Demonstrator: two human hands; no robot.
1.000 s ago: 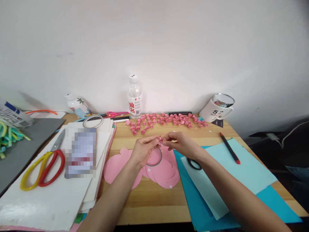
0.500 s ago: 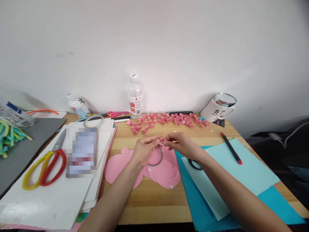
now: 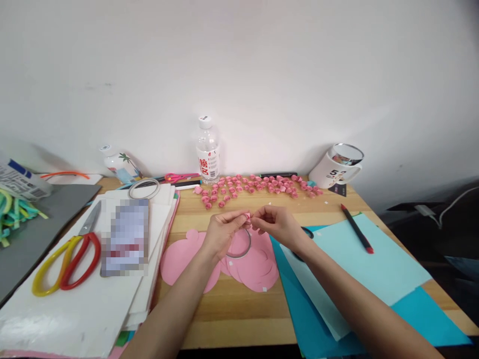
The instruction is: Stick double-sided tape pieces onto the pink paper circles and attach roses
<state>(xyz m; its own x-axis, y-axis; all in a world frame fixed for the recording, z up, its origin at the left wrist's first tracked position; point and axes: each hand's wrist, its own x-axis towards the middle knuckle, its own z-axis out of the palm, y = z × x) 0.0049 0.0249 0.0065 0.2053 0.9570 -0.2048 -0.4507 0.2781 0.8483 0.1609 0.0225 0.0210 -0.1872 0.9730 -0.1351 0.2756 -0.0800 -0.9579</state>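
Observation:
My left hand [image 3: 223, 231] and my right hand [image 3: 275, 223] meet above the middle of the wooden desk [image 3: 239, 309]. Together their fingertips pinch a small pink rolled paper piece [image 3: 247, 215]. Under the hands lie pink paper cut-outs [image 3: 187, 259] and a roll of tape [image 3: 239, 245]. Several finished pink paper rolls [image 3: 258, 185] are scattered in a band along the back of the desk.
A water bottle [image 3: 208, 149] and a white mug [image 3: 339, 167] stand by the wall. Blue paper sheets [image 3: 374, 259] with a red-tipped black pen [image 3: 356, 228] lie right. A white paper stack [image 3: 93, 279] with red and yellow scissors [image 3: 65, 262] lies left. Black scissors [image 3: 305, 239] peek out behind my right wrist.
My right hand has shifted slightly left, uncovering more of the black scissors handle. Both hands still pinch the pink roll.

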